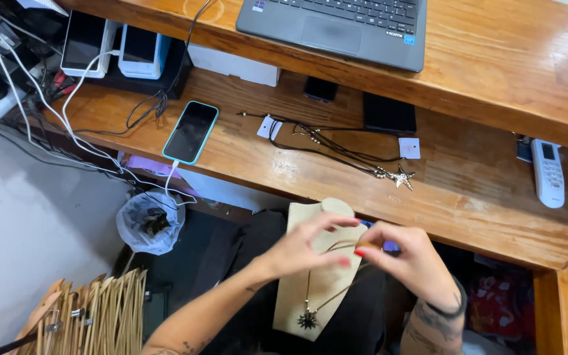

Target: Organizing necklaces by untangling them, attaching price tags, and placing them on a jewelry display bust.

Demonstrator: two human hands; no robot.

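Right now the necklace (310,309) hangs on the tan bust-shaped display stand (297,289), lower centre of frame. Its dark sunburst pendant (308,320) already sits low on the stand's front, and both cord runs rise from it in a narrow V toward your hands. Long axis is near vertical in the frame, pendant end pointing down, leaning slightly left.

Your left hand (307,250) pinches the cord between thumb and fingertips at the stand's neck. Your right hand (409,260) pinches the other end just beside it, the fingertips of the two hands almost touching. Neither is released or clenched into a fist.

My read: pendant placement is done, and the cord ends at the neck are what's left. Can't tell if a clasp is joined; fingers hide it.

Further out, a second necklace with a silver starfish pendant (402,176) lies on the wooden shelf (481,197), centre right, price tags attached. A turquoise-cased phone (190,131) is charging at upper left, a white remote (548,172) lies at far right, and a grey laptop (336,26) sits at the top on the upper ledge.
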